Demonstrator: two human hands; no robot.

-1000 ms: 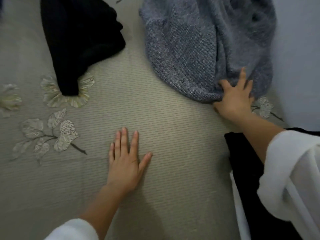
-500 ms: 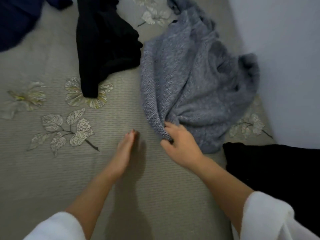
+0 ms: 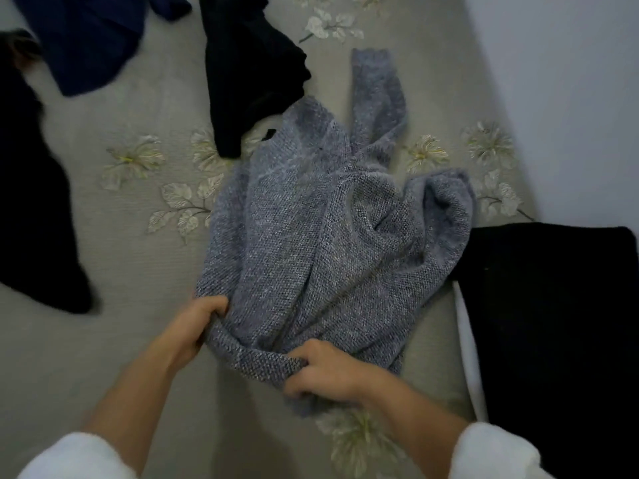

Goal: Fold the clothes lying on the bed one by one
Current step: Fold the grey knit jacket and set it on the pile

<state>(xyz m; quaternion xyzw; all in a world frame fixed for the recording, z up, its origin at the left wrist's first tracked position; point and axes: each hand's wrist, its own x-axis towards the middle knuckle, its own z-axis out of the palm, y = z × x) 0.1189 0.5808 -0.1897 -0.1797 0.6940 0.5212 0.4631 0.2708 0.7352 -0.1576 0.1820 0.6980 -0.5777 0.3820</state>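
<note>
Gripping the near edge of a grey knit sweater (image 3: pixel 311 236) with both hands, a person looks down on a bed (image 3: pixel 138 340) covered in a pale spread embroidered with flowers (image 3: pixel 133 160). The left hand (image 3: pixel 193 326) has its fingers curled into the sweater's near left corner, bunching the knit. The right hand (image 3: pixel 325 371), knuckles up, clutches a fold of the same edge just beside it.

The sweater lies crumpled in the middle of the bed, one sleeve reaching toward the far side and more of the knit heaped at its right. On the spread around it lie a black garment (image 3: pixel 249 74), whose tip meets the sweater's far left edge, a navy garment (image 3: pixel 90 39) at the far left, and a dark garment (image 3: pixel 31 202), blurred, along the left side. A black cloth (image 3: pixel 553 323) lies flat at the right, just beside the sweater and below a pale wall (image 3: pixel 570 81). White sleeves (image 3: pixel 79 458) cover both arms near the elbows.
</note>
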